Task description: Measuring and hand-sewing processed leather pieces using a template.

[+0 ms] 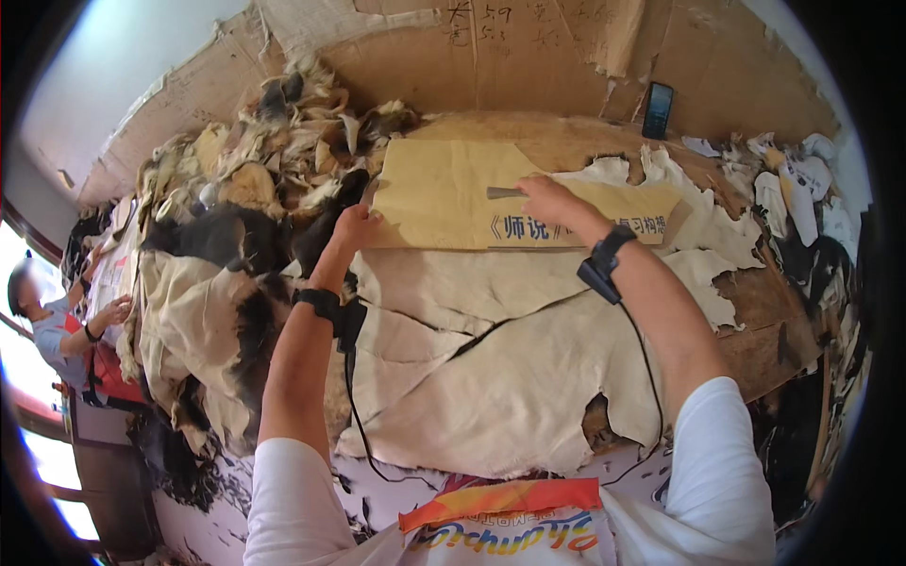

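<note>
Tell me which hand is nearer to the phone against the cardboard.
Right. The right hand, holding a flat grey blade, is left of and nearer than the phone; the left hand is much farther left, at the yellow sheet's left edge.

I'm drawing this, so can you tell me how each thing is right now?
Yellow card sheet: lying printed side up
Pale hide: spread out, split, ragged-edged
Grey flat tool: held in right hand
Furry hide pieces: heaped up
Phone: propped upright
Cardboard: torn, creased
</note>
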A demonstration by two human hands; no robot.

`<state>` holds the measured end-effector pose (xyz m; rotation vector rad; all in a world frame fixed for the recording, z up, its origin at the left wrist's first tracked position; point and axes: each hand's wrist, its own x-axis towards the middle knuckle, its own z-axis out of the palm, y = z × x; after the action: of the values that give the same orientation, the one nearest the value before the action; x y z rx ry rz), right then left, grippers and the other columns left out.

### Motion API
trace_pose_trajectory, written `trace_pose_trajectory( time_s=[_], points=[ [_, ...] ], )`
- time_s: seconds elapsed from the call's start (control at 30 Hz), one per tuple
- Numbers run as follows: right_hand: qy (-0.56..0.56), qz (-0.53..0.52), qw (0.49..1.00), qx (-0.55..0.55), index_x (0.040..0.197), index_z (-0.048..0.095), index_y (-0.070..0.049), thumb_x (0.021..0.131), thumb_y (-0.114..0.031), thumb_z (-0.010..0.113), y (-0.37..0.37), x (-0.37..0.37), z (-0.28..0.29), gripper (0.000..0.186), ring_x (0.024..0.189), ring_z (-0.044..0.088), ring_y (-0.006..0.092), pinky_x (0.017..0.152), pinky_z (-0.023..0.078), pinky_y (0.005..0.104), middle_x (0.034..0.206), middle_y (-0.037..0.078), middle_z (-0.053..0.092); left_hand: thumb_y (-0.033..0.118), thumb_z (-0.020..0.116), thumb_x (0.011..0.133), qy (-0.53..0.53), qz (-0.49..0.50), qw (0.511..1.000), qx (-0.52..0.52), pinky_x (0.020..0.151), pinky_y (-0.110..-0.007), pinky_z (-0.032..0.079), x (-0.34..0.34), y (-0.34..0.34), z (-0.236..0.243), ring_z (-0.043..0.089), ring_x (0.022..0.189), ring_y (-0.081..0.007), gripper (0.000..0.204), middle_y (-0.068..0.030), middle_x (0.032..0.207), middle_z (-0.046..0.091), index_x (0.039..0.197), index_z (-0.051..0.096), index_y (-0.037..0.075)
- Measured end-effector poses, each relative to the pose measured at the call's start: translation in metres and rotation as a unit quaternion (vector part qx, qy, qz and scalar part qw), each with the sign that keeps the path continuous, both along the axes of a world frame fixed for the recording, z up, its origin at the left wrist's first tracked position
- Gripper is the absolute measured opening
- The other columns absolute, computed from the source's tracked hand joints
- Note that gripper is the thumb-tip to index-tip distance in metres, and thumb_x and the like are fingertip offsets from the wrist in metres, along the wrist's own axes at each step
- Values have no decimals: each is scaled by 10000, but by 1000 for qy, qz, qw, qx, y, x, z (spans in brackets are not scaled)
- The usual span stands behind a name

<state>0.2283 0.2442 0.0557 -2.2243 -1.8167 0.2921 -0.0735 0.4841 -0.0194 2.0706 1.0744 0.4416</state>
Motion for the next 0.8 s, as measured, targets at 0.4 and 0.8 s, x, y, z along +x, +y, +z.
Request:
trace_pose_trajectory(
  time_s=[0.4,0.8],
  points=[
    [-140,57,984,95,930,595,-71,781,-19,465,46,16,-52,205,980,545,291,818,403,423,988,129,556,99,701,697,-144,38,985,85,656,-279,470,23,-8,3,594,722,-125,312,-88,828,646,983,620,5],
    [-93,-90,930,345,954,515,-43,812,-113,563,-53,4,52,166,823,562,347,689,451,441,919,145,521,-44,590,776,-329,-203,857,-340,849,-274,462,-7,-66,83,578,967,-116,390,-44,1072,610,1156,513,-8]
  ],
)
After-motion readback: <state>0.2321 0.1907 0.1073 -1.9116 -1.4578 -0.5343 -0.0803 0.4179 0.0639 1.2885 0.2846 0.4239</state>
